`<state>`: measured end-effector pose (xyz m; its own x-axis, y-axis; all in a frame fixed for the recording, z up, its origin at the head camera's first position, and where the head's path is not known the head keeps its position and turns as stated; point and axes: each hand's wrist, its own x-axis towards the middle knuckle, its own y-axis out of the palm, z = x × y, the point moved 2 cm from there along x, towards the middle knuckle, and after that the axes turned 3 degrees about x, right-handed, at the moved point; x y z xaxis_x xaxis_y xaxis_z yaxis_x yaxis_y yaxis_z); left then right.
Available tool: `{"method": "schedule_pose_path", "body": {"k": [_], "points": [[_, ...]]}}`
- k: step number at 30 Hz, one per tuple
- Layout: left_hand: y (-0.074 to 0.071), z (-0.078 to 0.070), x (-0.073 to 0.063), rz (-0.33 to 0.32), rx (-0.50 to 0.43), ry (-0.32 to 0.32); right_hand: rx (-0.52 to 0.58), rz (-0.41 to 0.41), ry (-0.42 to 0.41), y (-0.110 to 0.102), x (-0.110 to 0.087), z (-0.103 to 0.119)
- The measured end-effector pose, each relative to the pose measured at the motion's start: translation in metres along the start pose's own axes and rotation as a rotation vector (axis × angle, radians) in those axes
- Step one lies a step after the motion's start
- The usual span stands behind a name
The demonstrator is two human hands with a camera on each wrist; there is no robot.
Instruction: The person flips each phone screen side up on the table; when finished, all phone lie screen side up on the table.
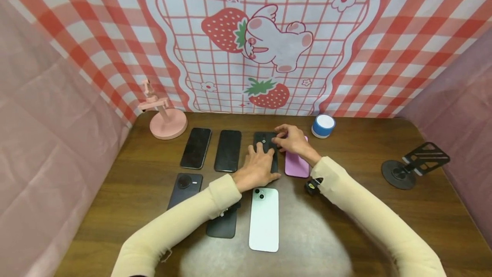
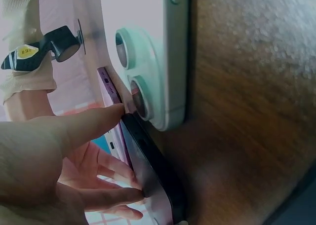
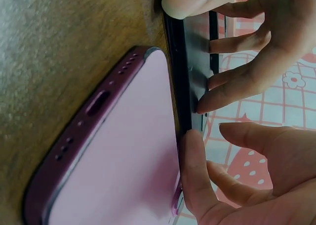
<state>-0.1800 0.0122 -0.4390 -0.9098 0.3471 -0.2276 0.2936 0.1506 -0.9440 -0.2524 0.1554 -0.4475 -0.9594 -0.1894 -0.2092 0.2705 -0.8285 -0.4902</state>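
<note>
A black phone (image 1: 263,136) lies back up in the rear row, partly covered by my left hand (image 1: 256,168). The left fingers are spread over its back, and the thumb is by its near end, close to the camera corner of a mint-green phone (image 1: 264,223). From the right, my right hand (image 1: 291,139) reaches over a purple phone (image 1: 297,166). In the right wrist view its thumb (image 3: 193,156) touches the black phone's side edge, while the other fingers are loosely bent near the far end.
Two black phones (image 1: 196,148) lie at the left rear. Two dark phones (image 1: 221,224) are partly under the left sleeve. A pink stand (image 1: 169,124) is back left, a blue-and-white cylinder (image 1: 323,126) back right, and a black folding stand (image 1: 399,174) far right.
</note>
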Motion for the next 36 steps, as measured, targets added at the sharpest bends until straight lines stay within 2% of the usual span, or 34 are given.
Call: {"method": "schedule_pose_path", "body": {"k": [13,19,24,36], "points": [[0.0007,0.003,-0.0025,0.002,0.036,-0.006,-0.024,0.024,0.04,0.0051,0.0045,0.0006],[-0.0006,0.0045,-0.004,-0.007,0.041,-0.002,-0.001,0.018,0.057,0.0068,0.0067,0.0013],[-0.0008,0.005,-0.0055,-0.013,0.025,0.004,0.003,0.009,0.058,0.0068,0.0073,0.0009],[-0.001,0.0064,0.0002,-0.026,-0.032,-0.006,-0.002,0.006,0.063,0.0061,0.009,-0.0001]]}}
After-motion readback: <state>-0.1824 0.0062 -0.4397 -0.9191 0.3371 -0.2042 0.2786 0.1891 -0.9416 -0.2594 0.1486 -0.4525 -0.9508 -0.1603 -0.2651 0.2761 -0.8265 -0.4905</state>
